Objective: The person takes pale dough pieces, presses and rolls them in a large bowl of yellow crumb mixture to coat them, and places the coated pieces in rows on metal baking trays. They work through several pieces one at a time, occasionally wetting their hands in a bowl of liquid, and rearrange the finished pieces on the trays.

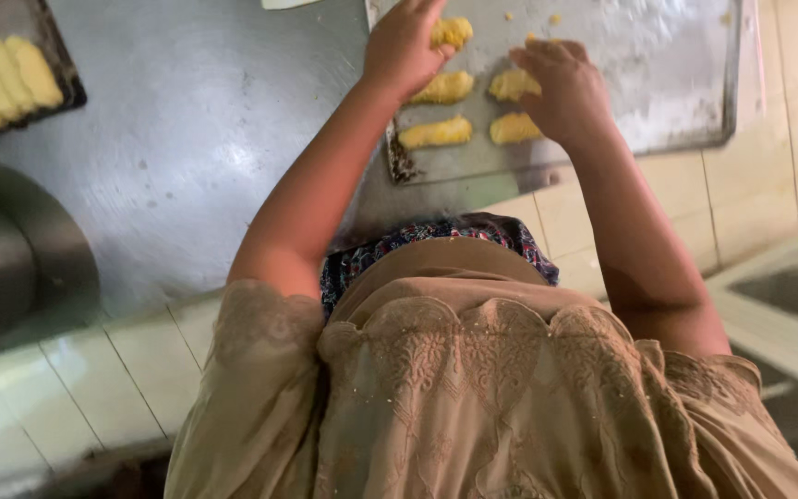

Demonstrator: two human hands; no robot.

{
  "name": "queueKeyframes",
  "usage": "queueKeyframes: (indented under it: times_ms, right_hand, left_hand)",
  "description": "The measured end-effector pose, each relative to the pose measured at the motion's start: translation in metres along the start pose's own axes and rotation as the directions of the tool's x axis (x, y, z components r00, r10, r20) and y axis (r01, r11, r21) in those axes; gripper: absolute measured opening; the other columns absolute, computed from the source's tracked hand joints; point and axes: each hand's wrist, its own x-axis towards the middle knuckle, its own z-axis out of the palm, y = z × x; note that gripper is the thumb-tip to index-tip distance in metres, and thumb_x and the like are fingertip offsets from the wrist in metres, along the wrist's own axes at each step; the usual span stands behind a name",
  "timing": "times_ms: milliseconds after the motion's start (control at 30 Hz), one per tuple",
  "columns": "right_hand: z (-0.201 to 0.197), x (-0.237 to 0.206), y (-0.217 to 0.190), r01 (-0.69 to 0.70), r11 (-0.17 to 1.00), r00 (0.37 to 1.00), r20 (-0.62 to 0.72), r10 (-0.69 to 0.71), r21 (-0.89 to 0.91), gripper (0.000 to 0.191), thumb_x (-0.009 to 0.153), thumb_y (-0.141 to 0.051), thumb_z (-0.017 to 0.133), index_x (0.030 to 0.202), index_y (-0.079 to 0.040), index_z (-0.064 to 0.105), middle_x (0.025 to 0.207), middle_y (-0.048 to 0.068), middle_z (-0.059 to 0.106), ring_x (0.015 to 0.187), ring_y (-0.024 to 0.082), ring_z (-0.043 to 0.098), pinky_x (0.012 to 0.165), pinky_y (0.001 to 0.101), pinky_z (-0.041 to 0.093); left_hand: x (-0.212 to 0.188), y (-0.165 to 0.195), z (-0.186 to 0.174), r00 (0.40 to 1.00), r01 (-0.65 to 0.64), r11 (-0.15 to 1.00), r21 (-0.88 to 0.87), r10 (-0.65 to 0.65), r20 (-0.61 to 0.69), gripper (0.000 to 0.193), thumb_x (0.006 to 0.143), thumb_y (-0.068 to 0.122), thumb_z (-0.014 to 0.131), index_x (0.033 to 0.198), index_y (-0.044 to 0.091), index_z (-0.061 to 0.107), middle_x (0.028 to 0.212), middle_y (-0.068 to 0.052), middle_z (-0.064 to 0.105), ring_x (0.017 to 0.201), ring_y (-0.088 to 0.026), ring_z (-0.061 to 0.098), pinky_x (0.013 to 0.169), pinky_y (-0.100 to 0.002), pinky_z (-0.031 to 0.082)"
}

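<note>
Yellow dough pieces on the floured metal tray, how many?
5: one under the left hand, two below it, two by the right hand on the floured metal tray. Hands may hide more.

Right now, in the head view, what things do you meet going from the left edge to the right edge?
Dark tray of yellow dough pieces → steel table → left hand → right hand → bare floured part of the metal baking tray → tiled floor.

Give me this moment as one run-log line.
left hand: on dough piece | right hand: over dough pieces | baking tray: floured, five pieces visible | second tray: full, far left
</note>
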Motion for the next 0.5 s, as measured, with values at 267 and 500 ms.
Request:
queueKeyframes:
  times_ms: [267,500]
  right_hand:
    - [0.004,0.011,0.013,-0.028,0.999,0.958,0.287,0.017,0.035,0.055,0.075,-0.024,0.084,0.128,-0.014,0.072,0.119,0.015,0.064,0.114,0.039,0.057,0.094,0.0516,0.049]
    - [-0.012,0.036,0.056,-0.377,0.827,0.891,0.406,0.201,0.417,0.045,0.078,-0.029,0.078,0.116,-0.007,0.067,0.119,0.014,0.062,0.108,0.031,0.066,0.088,0.0454,0.056]
  left_hand:
    - [-0.004,0.003,0.0,0.958,0.033,0.931,0.364,-0.133,0.254,0.053,0.079,0.033,0.089,0.122,0.012,0.069,0.116,-0.009,0.062,0.113,-0.031,0.06,0.089,-0.052,0.05]
    - [-0.007,-0.002,-0.017,0.933,0.28,0.958,0.058,-0.286,0.22,0.041,0.081,0.036,0.09,0.111,0.013,0.073,0.106,-0.008,0.065,0.097,-0.027,0.066,0.081,-0.041,0.054]
